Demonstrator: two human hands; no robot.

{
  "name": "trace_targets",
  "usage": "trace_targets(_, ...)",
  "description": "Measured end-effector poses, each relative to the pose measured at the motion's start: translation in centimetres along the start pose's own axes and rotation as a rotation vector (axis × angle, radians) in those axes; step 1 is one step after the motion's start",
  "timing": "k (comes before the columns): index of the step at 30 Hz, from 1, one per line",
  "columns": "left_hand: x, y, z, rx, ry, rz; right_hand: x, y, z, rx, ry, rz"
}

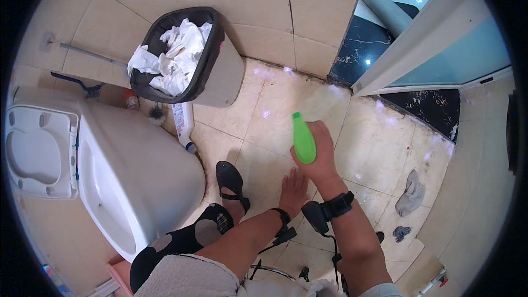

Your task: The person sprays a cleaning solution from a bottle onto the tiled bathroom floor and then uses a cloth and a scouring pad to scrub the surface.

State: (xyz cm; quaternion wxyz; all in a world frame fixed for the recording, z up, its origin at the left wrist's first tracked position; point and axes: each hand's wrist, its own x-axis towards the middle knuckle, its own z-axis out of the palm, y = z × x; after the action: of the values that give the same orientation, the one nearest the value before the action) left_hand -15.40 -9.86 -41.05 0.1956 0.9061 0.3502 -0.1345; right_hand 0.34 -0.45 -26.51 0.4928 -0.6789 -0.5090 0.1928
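Note:
My right hand point(319, 154) grips a green plastic object point(304, 140), tapered like a bottle or a handle, above the tiled floor. Which of these it is I cannot tell, and its far side is hidden by the fingers. Just below and to the left of it, my left hand point(293, 189) holds nothing, with its fingers spread and pointing up the picture. Both wrists wear black straps with small devices and cables. Beneath the hands lie beige floor tiles point(268, 161) with dirty joints.
At left stands a toilet point(140, 165) with its lid raised. A bin point(225, 74) full of white paper, a white bottle point(183, 121) and brushes are near the wall. A door point(416, 37) stands at upper right; a grey cloth point(411, 194) lies at right.

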Motion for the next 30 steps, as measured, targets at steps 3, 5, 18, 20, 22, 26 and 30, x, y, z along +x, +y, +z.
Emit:
trace_targets(3,0.1,-0.1,0.5,-0.011,0.055,0.007,0.8,-1.5,-1.0,-0.052,0.185,-0.019)
trace_targets(5,0.0,0.1,0.2,0.001,0.071,0.022,0.9,-1.0,-1.4,-0.088,0.243,-0.014)
trace_targets(18,0.0,0.2,-0.3,0.082,0.147,0.009,4.0,-5.2,-3.3,0.043,0.338,-0.144)
trace_targets(20,0.1,0.5,-1.2,0.022,0.092,0.032,4.4,-5.9,-3.9,0.003,0.356,-0.191)
trace_targets(22,0.2,0.3,-1.1,0.025,0.05,0.024,4.5,-7.1,-4.3,-0.046,0.361,-0.243)
trace_targets(26,0.4,-0.2,-1.2,-0.039,0.049,0.046,4.6,-8.2,-5.6,-0.022,0.314,-0.209)
trace_targets(30,0.6,-1.1,1.4,0.103,0.031,0.042,5.0,-10.6,-6.2,0.105,0.239,-0.308)
